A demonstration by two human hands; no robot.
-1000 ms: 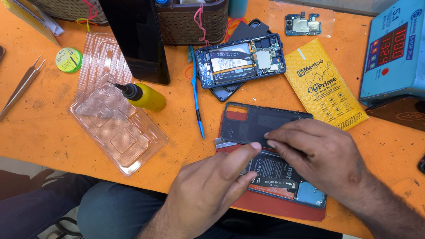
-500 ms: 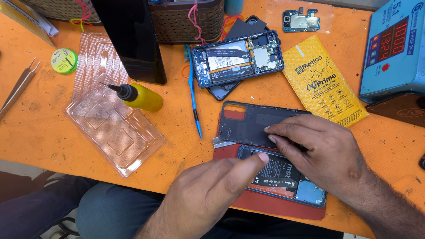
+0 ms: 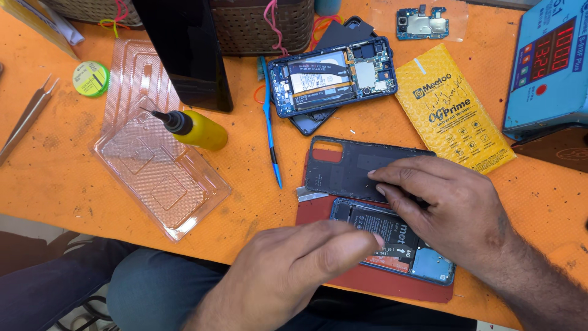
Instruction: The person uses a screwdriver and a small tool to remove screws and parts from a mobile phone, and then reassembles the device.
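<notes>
2 phones lie opened; mine (image 3: 392, 242) sits at 6 o'clock, back cover (image 3: 349, 168) already off. My right hand (image 3: 447, 208) fingers spread flat on both, left hand (image 3: 294, 270) thumb presses its battery; reassembly remains.

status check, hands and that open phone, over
Left hand fingertips on open phone. Right hand pressing dark back cover. Blue tool and yellow bottle lie apart, nothing in the way.

yellow glue bottle (image 3: 195, 128) | blue pry tool (image 3: 270, 133) | tweezers (image 3: 26, 118) | clear plastic tray (image 3: 156, 165) | yellow padded envelope (image 3: 453, 119)
</notes>
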